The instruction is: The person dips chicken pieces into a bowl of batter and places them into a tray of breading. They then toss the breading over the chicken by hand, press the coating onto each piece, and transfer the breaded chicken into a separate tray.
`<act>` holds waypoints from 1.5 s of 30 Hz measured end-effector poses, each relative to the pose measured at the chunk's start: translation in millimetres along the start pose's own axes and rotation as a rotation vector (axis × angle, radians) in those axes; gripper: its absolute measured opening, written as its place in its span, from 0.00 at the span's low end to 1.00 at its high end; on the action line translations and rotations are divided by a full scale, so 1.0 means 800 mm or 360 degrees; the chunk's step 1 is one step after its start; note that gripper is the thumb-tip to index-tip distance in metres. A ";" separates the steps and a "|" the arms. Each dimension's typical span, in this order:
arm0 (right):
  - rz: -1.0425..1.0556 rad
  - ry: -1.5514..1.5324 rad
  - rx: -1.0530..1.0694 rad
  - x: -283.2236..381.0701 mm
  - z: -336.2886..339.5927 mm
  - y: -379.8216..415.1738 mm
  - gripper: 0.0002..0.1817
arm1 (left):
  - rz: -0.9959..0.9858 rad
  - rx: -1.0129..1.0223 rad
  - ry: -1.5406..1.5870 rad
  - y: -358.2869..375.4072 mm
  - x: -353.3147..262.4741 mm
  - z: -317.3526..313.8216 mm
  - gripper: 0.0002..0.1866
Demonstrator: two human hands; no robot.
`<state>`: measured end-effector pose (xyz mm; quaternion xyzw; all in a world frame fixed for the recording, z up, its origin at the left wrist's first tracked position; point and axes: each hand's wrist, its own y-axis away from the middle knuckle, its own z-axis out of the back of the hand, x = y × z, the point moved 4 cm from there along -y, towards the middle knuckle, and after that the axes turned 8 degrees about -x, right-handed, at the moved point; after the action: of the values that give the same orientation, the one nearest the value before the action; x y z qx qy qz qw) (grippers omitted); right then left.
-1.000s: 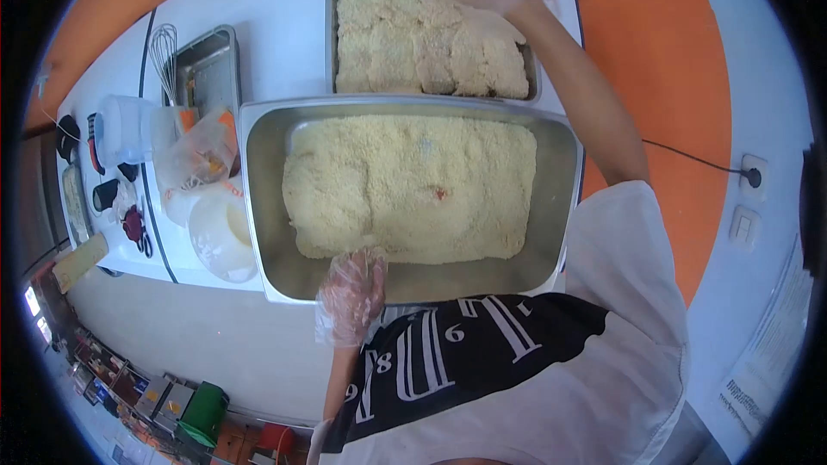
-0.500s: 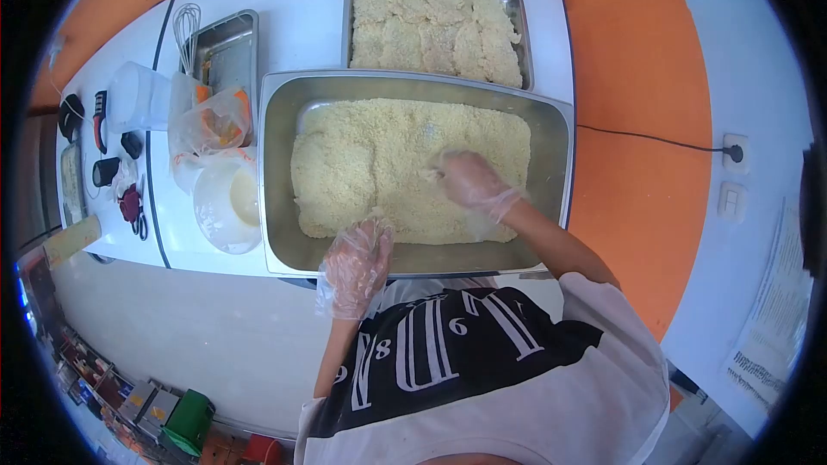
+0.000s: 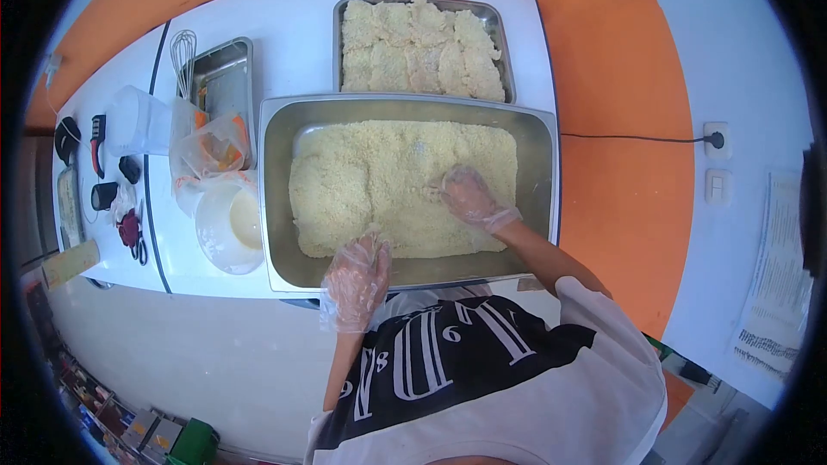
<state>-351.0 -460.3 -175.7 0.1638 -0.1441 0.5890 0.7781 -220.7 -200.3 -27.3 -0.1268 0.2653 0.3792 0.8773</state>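
Note:
A deep steel pan holds a thick bed of pale yellow breadcrumbs. On its left side the crumbs rise in a low, broad mound. My right hand, in a clear plastic glove, is over the right half of the crumbs, its fingers curled down into them. At the pan's near rim is my left hand, also gloved; its bent fingers reach over the rim and touch the front edge of the crumbs, with a little crumb stuck to the tips.
Behind the pan, a steel tray holds several breaded flat pieces. To the left are a white tub with pale liquid, a plastic bag, a smaller tray, a whisk and scissors. A cable runs to a wall socket.
The camera view has shifted, so the table sits lower in the picture. My right hand's fingers have curled further into the crumbs. My left hand stays at the near rim.

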 end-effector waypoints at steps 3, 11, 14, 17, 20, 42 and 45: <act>0.0216 0.0143 -0.0175 0.001 0.008 0.006 0.18 | -0.0016 0.0015 -0.0050 -0.002 0.000 -0.002 0.15; -0.0602 -0.1017 0.0019 0.022 0.152 -0.047 0.17 | -0.0018 -0.0012 -0.0118 -0.002 0.000 -0.005 0.16; -0.0723 -0.1511 0.0015 0.021 0.247 -0.089 0.17 | 0.0061 0.0081 -0.0128 -0.003 -0.001 -0.006 0.14; -0.0621 -0.1407 -0.0160 -0.032 0.313 -0.145 0.17 | 0.0086 0.0069 -0.0133 -0.003 -0.001 -0.008 0.14; -0.0741 -0.0977 -0.0284 -0.139 0.329 -0.215 0.19 | 0.0055 0.0011 -0.0108 0.001 0.007 -0.016 0.14; -0.0049 -0.0791 0.0681 0.148 0.157 -0.162 0.33 | -0.0092 -0.0218 0.0257 -0.002 0.062 0.023 0.12; 0.0103 -0.0173 0.0427 0.163 0.017 -0.186 0.53 | -0.0011 -0.0426 0.0301 -0.007 0.090 0.055 0.12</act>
<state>-173.3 -390.4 -121.6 0.2934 -0.1113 0.6181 0.7208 -159.0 -142.4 -31.0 -0.2785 0.2935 0.3944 0.8250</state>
